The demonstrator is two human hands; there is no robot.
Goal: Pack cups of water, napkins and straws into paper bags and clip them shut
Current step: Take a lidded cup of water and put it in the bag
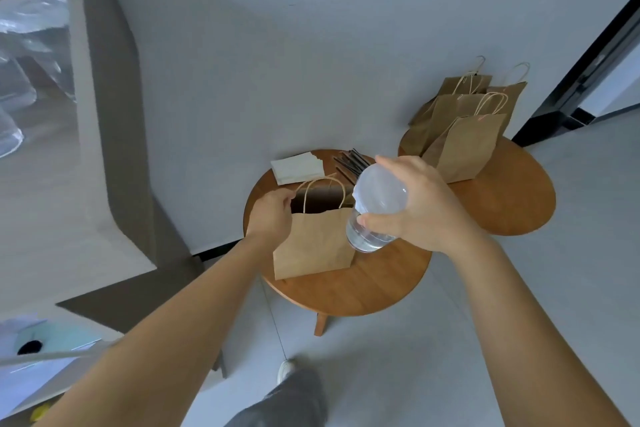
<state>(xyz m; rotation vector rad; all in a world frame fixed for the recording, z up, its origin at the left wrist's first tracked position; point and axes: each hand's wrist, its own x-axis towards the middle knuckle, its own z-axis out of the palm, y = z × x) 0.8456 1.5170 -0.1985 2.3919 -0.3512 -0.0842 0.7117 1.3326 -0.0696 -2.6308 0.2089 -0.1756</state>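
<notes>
The lidded clear plastic cup of water (pixel 375 208), grasped by the right hand (pixel 419 204), hangs tilted over the open kraft paper bag (pixel 313 243), whose left rim the left hand (pixel 272 215) pinches. Thin paper (creased, floppy) could fold and snag the cup. Napkins (pixel 298 168) at eleven o'clock, straws (pixel 349 161) at twelve.

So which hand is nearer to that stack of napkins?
Left. The left hand grips the open paper bag at its rim, just in front of the napkins. The right hand holds the cup of water, further right.
</notes>
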